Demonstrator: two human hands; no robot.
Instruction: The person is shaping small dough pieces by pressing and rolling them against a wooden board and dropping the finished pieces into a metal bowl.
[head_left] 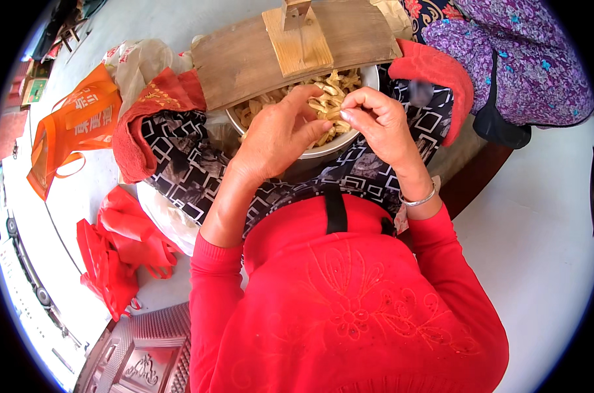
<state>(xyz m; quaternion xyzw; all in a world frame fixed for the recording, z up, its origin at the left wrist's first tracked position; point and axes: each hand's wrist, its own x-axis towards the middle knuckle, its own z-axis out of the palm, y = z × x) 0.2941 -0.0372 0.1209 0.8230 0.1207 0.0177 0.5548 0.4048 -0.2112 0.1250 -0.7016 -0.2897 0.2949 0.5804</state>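
Note:
A round metal basin sits at my lap, filled with curled, pale yellow strips whose kind I cannot tell. Over its left side hangs my left hand, thumb and forefinger apart with a gap between them; its other fingers are partly hidden. My right hand is at the basin's right side, thumb and forefinger pinched together at one of the yellow strips. Across the far part of the basin lies a wooden board, with a lighter wood piece and a block fixed on top.
Red towels drape over both ends of the board's surroundings. To the left are an orange bag, a red bag and clear plastic bags. A person's purple flowered clothing shows at far right. A carved wooden chair stands lower left.

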